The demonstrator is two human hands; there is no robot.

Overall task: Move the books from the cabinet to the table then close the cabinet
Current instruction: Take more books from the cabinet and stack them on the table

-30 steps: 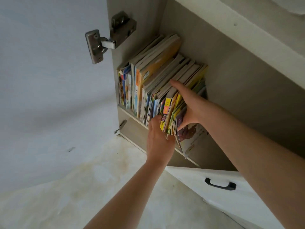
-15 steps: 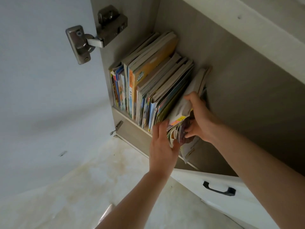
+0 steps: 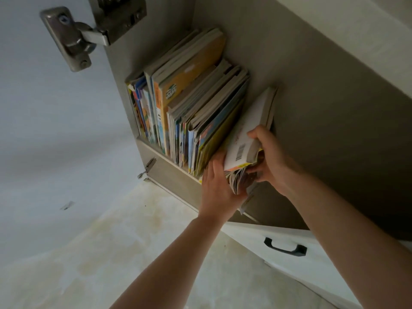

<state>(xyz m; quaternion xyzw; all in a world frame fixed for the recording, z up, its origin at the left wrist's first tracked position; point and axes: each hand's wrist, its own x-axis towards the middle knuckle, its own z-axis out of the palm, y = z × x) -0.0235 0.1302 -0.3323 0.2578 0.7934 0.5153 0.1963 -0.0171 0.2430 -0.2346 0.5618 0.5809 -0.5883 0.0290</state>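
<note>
A row of colourful books stands on the shelf of the open cabinet. At the row's right end a small bundle of books, the top one white with a barcode, is tilted away from the others. My right hand grips this bundle, thumb on the white cover and fingers curled round its right side. My left hand lies with straight fingers against the bundle's left side and lower spines, between it and the row that stays on the shelf.
The white cabinet door stands open on the left, held by a metal hinge. Below right is a white drawer front with a black handle. A pale stained floor lies underneath.
My right hand has pulled the bundle further from the row, widening the gap and tilting it right. My left hand has slid up along its left side. The camera has moved closer.
</note>
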